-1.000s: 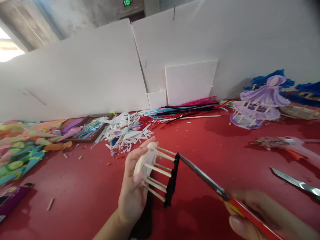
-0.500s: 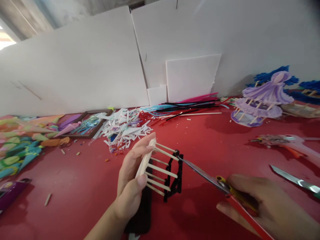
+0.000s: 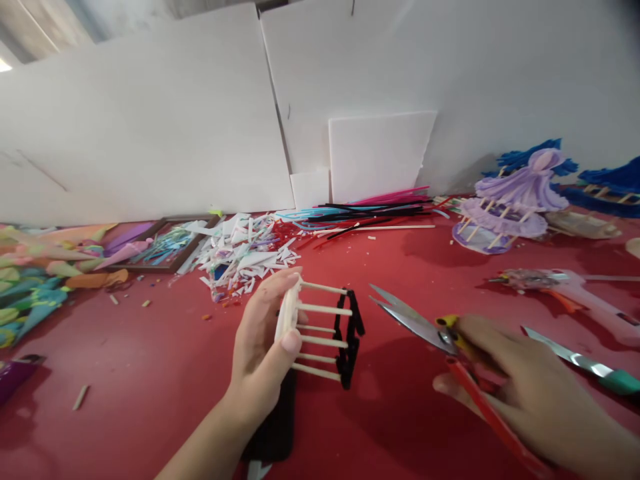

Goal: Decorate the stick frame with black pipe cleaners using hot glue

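My left hand [image 3: 265, 347] grips the pale base of a small stick frame [image 3: 323, 309]. Several thin wooden sticks run from that base to a black fuzzy strip [image 3: 350, 337] at the right end. In my right hand [image 3: 520, 373] is a pair of scissors [image 3: 417, 320] with one yellow and one red handle. Its blades are slightly apart and point at the black strip, with a gap between them. Beneath my left wrist lies a dark phone-like slab [image 3: 273, 433], partly hidden by the hand.
White scraps [image 3: 245, 250] heap up behind the hands, beside a bundle of coloured pipe cleaners [image 3: 370, 213]. At right are a lilac pavilion-like model [image 3: 520, 193], a glue gun [image 3: 565, 283] and a knife [image 3: 575, 357]. White boards [image 3: 200, 120] stand at the back.
The scissors have come away from the black strip, and their blades have parted. My left hand has tilted the stick frame so its sticks lie closer to level. The view has shifted slightly.
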The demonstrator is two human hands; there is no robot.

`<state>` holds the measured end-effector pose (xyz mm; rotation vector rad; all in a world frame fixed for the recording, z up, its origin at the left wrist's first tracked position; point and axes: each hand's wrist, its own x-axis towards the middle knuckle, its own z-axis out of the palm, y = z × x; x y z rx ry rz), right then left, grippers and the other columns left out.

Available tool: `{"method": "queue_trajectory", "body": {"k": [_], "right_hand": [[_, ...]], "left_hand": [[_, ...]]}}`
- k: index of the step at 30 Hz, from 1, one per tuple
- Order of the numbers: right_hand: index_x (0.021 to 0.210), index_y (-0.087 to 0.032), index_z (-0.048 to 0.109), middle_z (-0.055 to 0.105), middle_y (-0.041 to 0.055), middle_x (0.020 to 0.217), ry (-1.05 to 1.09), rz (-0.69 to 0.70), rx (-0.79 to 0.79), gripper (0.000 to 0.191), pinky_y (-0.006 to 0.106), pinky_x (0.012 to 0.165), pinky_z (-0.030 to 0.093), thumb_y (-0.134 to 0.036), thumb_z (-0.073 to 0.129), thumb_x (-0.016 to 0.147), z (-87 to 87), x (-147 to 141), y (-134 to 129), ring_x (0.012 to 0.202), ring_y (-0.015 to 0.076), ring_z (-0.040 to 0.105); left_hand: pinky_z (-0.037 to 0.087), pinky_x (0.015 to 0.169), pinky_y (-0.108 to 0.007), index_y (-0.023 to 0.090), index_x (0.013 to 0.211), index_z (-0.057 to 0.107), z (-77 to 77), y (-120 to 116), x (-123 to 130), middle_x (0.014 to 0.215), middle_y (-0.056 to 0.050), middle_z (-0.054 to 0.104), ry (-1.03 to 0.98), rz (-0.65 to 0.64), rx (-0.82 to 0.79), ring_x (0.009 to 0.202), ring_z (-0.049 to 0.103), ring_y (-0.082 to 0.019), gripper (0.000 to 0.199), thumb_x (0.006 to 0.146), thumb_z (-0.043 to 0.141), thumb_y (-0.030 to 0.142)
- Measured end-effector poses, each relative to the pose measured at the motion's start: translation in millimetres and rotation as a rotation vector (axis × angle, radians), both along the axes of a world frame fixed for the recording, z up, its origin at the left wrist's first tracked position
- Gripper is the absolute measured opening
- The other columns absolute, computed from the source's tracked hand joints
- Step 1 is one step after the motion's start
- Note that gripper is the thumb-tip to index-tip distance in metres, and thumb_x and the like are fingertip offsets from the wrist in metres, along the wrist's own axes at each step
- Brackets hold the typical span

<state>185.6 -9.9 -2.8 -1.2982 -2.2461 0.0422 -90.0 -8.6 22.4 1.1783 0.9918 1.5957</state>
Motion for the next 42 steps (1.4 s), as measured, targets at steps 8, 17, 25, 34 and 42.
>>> {"method": "queue_trajectory", "body": {"k": [8, 17, 25, 34, 42], "right_hand": [[0.093, -0.021, 0.05, 0.063, 0.0068, 0.076, -0.076, -0.021, 0.211, 0.038, 0.029, 0.052, 0.049, -0.059, 0.047, 0.089, 6.3, 0, 3, 0.064, 0.021, 0.065], [0.09, -0.023, 0.052, 0.064, 0.0045, 0.073, -0.099, -0.088, 0.179, 0.035, 0.029, 0.052, 0.047, -0.058, 0.051, 0.087, -0.4, 5, 5, 0.066, 0.0219, 0.066], [0.087, -0.021, 0.055, 0.066, 0.0049, 0.071, -0.123, -0.159, 0.283, 0.037, 0.031, 0.055, 0.047, -0.056, 0.044, 0.091, -4.6, 6, 7, 0.064, 0.022, 0.066], [0.081, -0.02, 0.059, 0.067, 0.0048, 0.068, -0.228, -0.132, 0.356, 0.037, 0.03, 0.052, 0.042, -0.055, 0.05, 0.088, -4.9, 13, 9, 0.059, 0.0221, 0.066], [0.071, -0.023, 0.056, 0.061, 0.0001, 0.054, -0.178, -0.121, 0.26, 0.034, 0.027, 0.045, 0.038, -0.054, 0.054, 0.086, -3.6, 15, 7, 0.045, 0.0177, 0.059]], "left_hand": [[0.048, 0.051, -0.02, 0.029, 0.115, 0.06, -0.5, -2, 3, 0.091, -0.002, 0.059, 0.014, -0.142, -0.149, 0.062, 0.052, -0.01, 0.043, 0.078, 0.07, 0.05], [0.043, 0.044, -0.019, 0.03, 0.113, 0.057, 1.3, -6, 6, 0.088, -0.001, 0.059, -0.037, -0.264, -0.208, 0.05, 0.046, -0.006, 0.047, 0.073, 0.076, 0.046], [0.042, 0.053, -0.017, 0.034, 0.123, 0.05, 0.9, -6, 7, 0.097, -0.002, 0.058, 0.022, -0.422, -0.164, 0.062, 0.047, -0.006, 0.05, 0.078, 0.073, 0.039], [0.043, 0.05, -0.019, 0.034, 0.123, 0.052, -0.5, -6, 9, 0.094, -0.002, 0.06, -0.037, -0.371, -0.186, 0.058, 0.05, -0.007, 0.052, 0.077, 0.074, 0.044], [0.048, 0.051, -0.022, 0.03, 0.124, 0.054, -5.6, -1, 3, 0.094, -0.005, 0.063, 0.007, -0.406, -0.161, 0.067, 0.059, -0.014, 0.05, 0.079, 0.071, 0.044]]}}
